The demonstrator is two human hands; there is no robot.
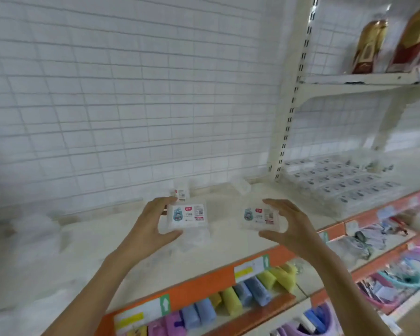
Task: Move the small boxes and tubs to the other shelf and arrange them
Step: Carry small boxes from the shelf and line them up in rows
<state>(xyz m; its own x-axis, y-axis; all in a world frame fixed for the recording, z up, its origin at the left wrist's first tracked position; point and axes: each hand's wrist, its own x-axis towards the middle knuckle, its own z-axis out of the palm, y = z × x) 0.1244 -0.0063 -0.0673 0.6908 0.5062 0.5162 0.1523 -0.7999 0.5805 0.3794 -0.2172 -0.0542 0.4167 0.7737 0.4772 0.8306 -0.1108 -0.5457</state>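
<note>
My left hand (153,223) grips a small clear plastic box (188,215) with a white label, thumb under its near edge and fingers over the far edge. My right hand (290,224) grips a second clear labelled box (258,218) the same way. Both boxes hang just above the cream shelf (107,248) with the orange front strip. A small clear tub (181,194) with a red-marked label stands at the back of this shelf, and another clear tub (243,186) stands further right. Rows of several more clear labelled boxes (344,184) lie on the neighbouring shelf to the right.
A white wire grid wall (131,93) backs the shelf. A slotted upright post (291,105) divides the two shelf bays. Gold and red packs (395,40) stand on the upper right shelf. Coloured foam rolls (240,297) fill the shelf below; blurred clear items (34,229) sit at the left.
</note>
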